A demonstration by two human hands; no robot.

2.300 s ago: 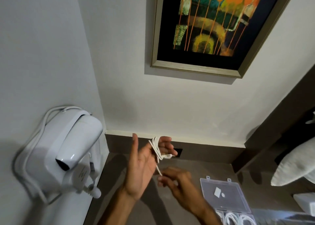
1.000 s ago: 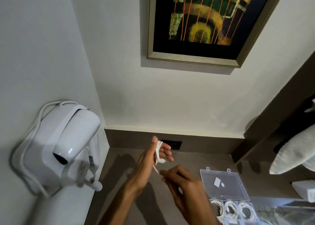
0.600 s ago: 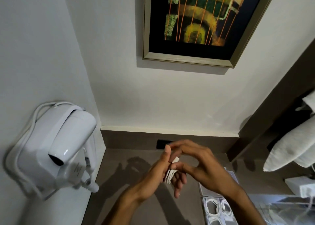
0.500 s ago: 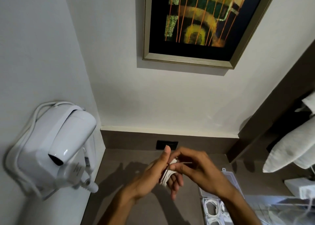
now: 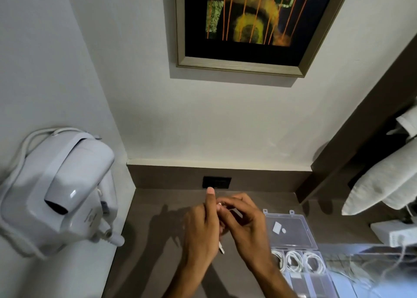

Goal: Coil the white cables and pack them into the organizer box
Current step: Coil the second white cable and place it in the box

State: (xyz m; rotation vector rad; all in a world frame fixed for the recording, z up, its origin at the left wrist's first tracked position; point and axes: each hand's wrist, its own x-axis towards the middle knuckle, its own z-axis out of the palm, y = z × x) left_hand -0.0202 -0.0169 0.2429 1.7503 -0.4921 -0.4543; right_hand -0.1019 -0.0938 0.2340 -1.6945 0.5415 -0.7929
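Observation:
My left hand (image 5: 199, 230) and my right hand (image 5: 242, 221) meet above the brown counter, both closed around a coiled white cable (image 5: 221, 249). Most of the coil is hidden between my fingers; only a plug end pokes out below the left hand and a bit shows near the thumb. To the right lies the clear organizer box (image 5: 316, 277) with its lid (image 5: 291, 230) flipped open behind it. Three coiled white cables (image 5: 297, 260) sit side by side in its back compartments.
A white wall-mounted hair dryer (image 5: 58, 196) juts out at the left. A black socket (image 5: 216, 182) is set in the back panel. Loose white cables (image 5: 372, 273) lie at the right, near a white box (image 5: 392, 232) and white pillows (image 5: 388, 178). A framed painting (image 5: 248, 27) hangs above.
My hands have dropped lower and closed together over the coil, which was wound around my left fingers before. The view has tilted down, showing more of the box.

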